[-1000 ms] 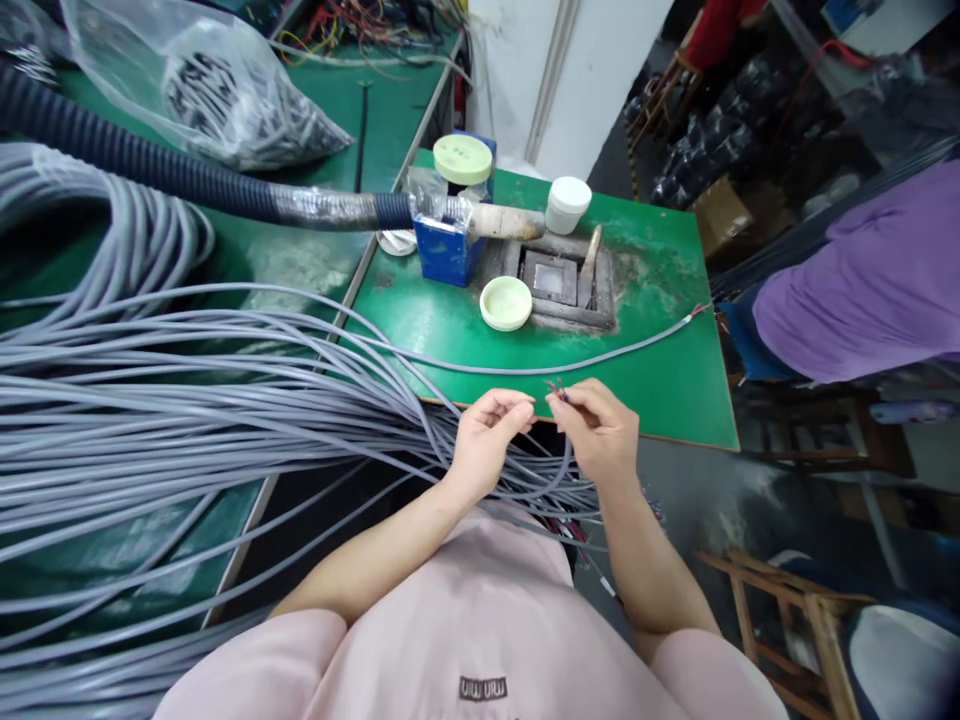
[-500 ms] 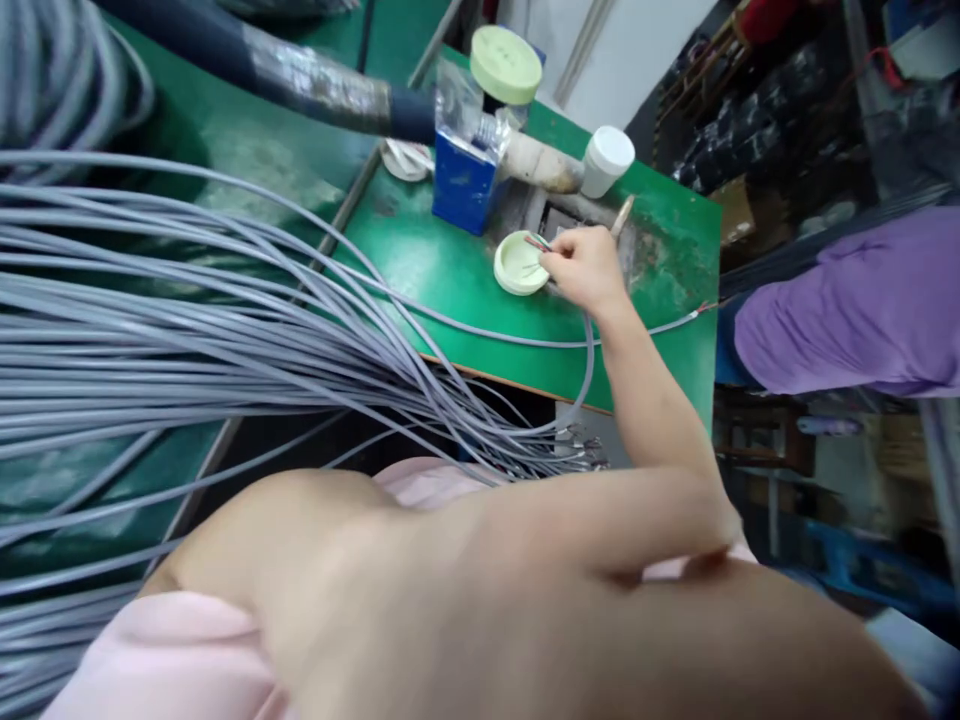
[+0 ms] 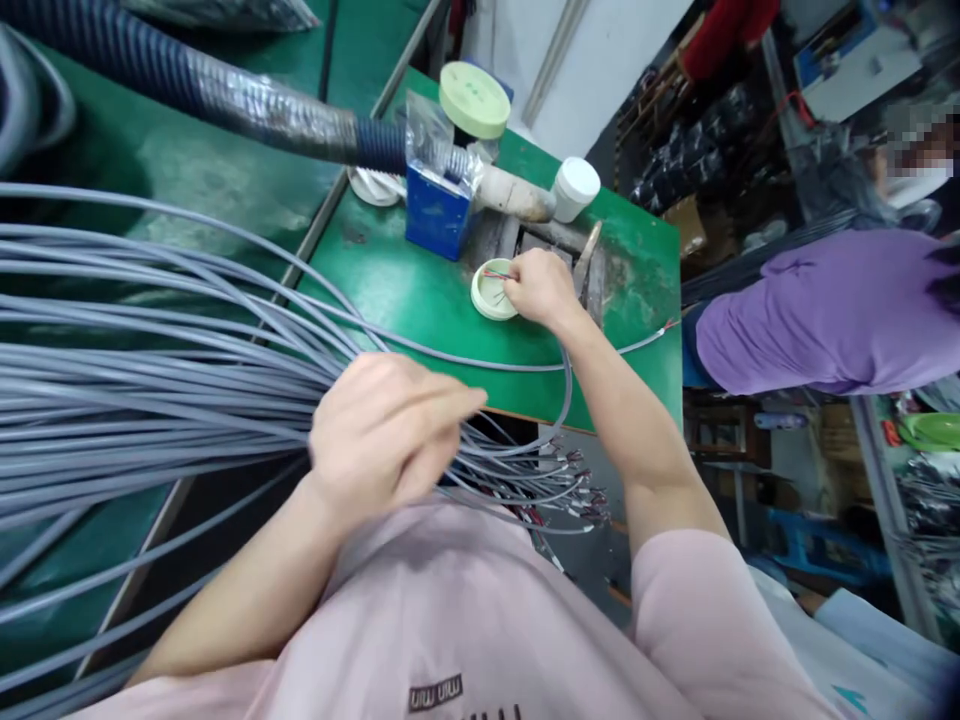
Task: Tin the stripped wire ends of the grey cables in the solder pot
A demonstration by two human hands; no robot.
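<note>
My right hand (image 3: 545, 287) pinches the end of a grey cable (image 3: 568, 380), its thin red and green wires (image 3: 497, 274) sticking out of the fingers. Those wires hang over a shallow pale-yellow dish (image 3: 484, 300) on the green bench; whether the tips touch its contents is hidden. My left hand (image 3: 382, 425), slightly blurred, hovers in front of my chest. It appears to hold nothing, with a finger stretched to the right. Behind and below it runs a thick bundle of grey cables (image 3: 150, 370), whose stripped ends (image 3: 577, 490) hang past the bench's front edge.
A blue box (image 3: 439, 212) joins a dark ribbed hose (image 3: 277, 118) to a pale nozzle (image 3: 517, 192). Nearby stand a white-lidded tub (image 3: 576, 188) and a yellow-lidded jar (image 3: 475, 100). Another cable end lies at the bench's right. A person in purple (image 3: 810, 310) is beyond.
My left arm, which filled the lower view close to the camera, has dropped, and the left hand now shows over the cables. My right hand still holds the cable at the dish. The view has shifted.
</note>
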